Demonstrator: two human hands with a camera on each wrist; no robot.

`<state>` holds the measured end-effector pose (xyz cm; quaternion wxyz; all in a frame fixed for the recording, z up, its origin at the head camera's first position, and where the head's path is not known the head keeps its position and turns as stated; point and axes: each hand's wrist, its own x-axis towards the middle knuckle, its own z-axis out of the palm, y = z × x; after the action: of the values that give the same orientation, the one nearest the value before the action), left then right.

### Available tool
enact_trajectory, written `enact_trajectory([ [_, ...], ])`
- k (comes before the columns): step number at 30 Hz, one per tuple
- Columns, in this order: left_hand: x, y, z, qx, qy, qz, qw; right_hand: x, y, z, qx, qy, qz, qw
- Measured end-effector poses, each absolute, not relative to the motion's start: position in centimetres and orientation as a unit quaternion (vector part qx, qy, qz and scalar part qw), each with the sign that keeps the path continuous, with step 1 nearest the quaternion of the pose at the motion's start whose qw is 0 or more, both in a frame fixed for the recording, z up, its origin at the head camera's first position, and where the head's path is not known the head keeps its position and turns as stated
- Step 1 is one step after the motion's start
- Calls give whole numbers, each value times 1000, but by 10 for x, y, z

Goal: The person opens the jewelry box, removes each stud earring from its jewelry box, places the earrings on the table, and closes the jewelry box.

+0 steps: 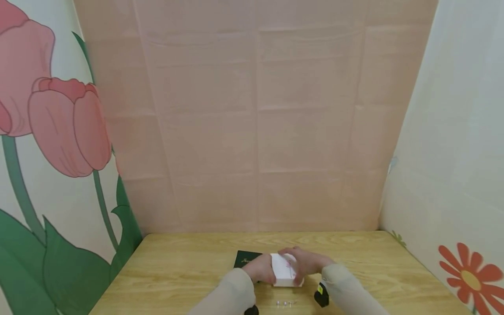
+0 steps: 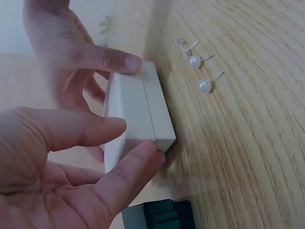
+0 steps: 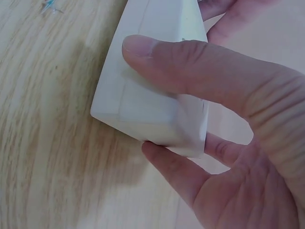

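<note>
Between the two hands a small white cardboard box (image 1: 282, 276) with a pink print sits on the wooden table. A lid seam runs along its side (image 2: 143, 98). My right hand (image 1: 309, 261) grips the box's right end, thumb (image 3: 167, 59) across the long side and fingers around the corner. At the opposite end, my left hand (image 1: 261, 269) holds the box, its fingertips (image 2: 151, 151) against the short side and its thumb near the upper edge. Close in front lie three small stud earrings (image 1: 285, 303); two show pearl heads (image 2: 205, 86).
A dark green box (image 1: 245, 258) with gold lettering lies behind my left hand, partly hidden by it. Black wrist-camera housing (image 1: 321, 295) hangs at the right sleeve. The table (image 1: 177, 258) meets a pink cloth backdrop (image 1: 252, 131) and flower-printed side walls.
</note>
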<state>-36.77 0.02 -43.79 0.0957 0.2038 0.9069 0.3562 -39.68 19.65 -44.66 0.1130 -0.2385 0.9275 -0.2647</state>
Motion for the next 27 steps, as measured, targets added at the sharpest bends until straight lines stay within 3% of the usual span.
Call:
enact_trajectory([
  [11, -362, 3, -434, 185, 934, 295, 85, -395, 194, -447, -231, 929, -261, 121],
  [19, -367, 7, -438, 163, 942, 267, 120, -399, 194, -449, -214, 933, -260, 130],
  [27, -360, 1, -424, 178, 941, 263, 117, -398, 193, -447, -242, 927, -260, 121],
])
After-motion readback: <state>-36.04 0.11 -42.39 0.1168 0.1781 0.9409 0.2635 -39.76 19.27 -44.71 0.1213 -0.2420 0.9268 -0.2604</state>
